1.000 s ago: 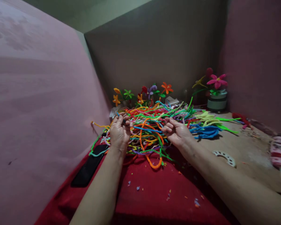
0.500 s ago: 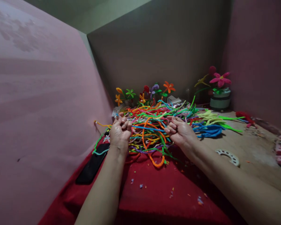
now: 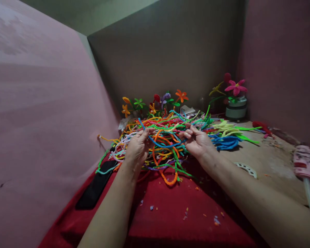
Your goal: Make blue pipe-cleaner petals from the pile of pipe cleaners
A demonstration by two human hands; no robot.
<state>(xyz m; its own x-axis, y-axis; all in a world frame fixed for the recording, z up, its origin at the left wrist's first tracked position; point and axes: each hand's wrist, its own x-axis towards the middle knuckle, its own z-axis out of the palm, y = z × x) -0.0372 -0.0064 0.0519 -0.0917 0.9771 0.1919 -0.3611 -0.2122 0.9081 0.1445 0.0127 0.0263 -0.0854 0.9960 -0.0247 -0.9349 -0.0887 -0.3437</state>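
A blue pipe cleaner (image 3: pixel 166 146) spans the gap between my two hands, sagging a little in the middle. My left hand (image 3: pixel 139 143) pinches it between thumb and fingers, and a short end sticks up past the fingertips. At the other end, my right hand (image 3: pixel 196 139) is closed on it, with curled fingers. Under and behind both hands lies a tangled heap of pipe cleaners (image 3: pixel 167 122) in many colours. An orange pipe cleaner (image 3: pixel 169 182) loops out of the heap toward me.
A black phone (image 3: pixel 95 189) lies at the left on the red cloth (image 3: pixel 170 224), which is dotted with fluff scraps. Pipe-cleaner flowers (image 3: pixel 181 95) stand behind the heap. At the right are a green pot (image 3: pixel 236 109), a white curved piece with holes (image 3: pixel 245 169) and a pink object (image 3: pixel 306 163).
The blue pipe cleaner was straight and taut; now it sags. My left hand has turned, its palm no longer facing up, and the blue end now rises above its fingers. The view has shifted slightly.
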